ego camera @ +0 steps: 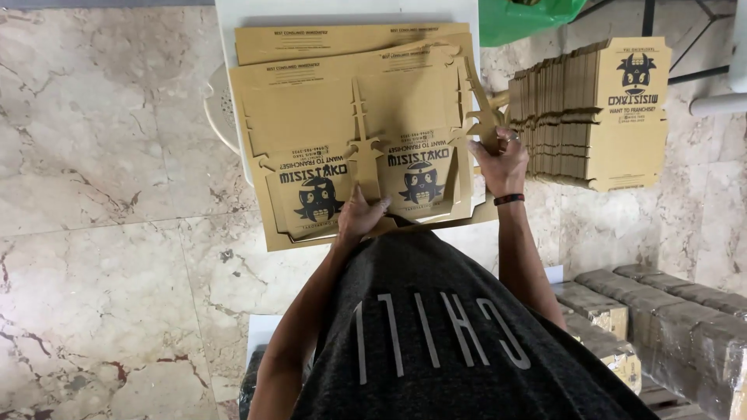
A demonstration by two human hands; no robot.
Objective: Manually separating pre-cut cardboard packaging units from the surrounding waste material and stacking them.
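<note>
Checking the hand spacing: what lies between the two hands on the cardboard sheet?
In the head view, between the left hand and right hand lies a printed panel of the flat cardboard sheet; nothing else.
</note>
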